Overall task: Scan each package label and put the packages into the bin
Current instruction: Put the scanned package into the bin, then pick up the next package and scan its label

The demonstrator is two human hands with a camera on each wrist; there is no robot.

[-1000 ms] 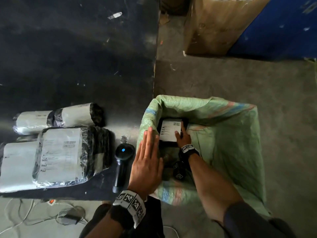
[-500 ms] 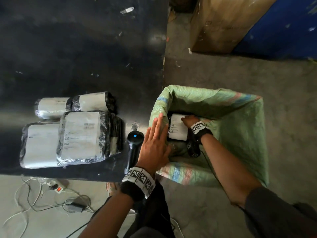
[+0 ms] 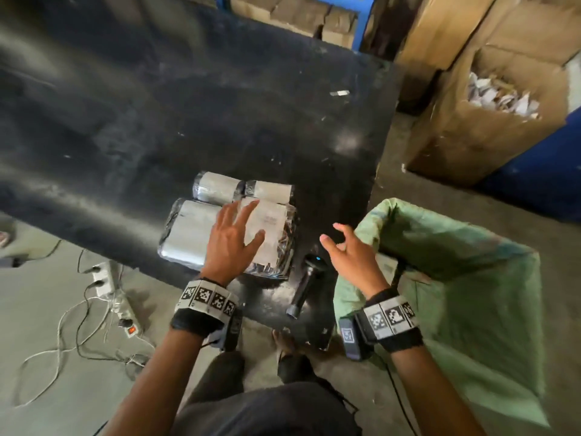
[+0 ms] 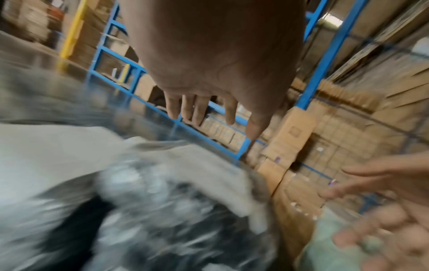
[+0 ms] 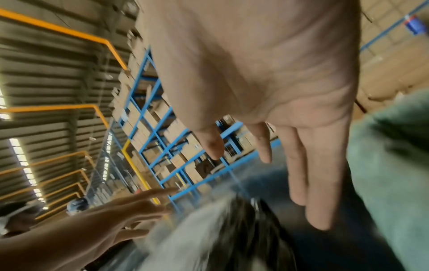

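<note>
Several plastic-wrapped packages with white labels lie together on the black table (image 3: 157,105); the nearest labelled package (image 3: 272,237) has a second large one (image 3: 185,234) on its left and two smaller rolls (image 3: 217,187) behind. My left hand (image 3: 234,234) hovers open over the nearest package with fingers spread; in the left wrist view the left hand (image 4: 209,110) hangs above the blurred package (image 4: 162,183). My right hand (image 3: 339,243) is open and empty, above the black scanner (image 3: 306,284), beside the green sack bin (image 3: 440,262). The right hand (image 5: 267,155) shows straight fingers.
A power strip and loose cables (image 3: 103,297) lie on the floor at the left. Open cardboard boxes (image 3: 490,99) with paper scraps stand behind the sack. Blue shelving with cartons (image 4: 232,132) rises beyond the table's far edge.
My right hand came out of the green sack empty, leaving its package inside, and now hangs over the scanner. The left hand moved left from the sack's rim to over the nearest package.
</note>
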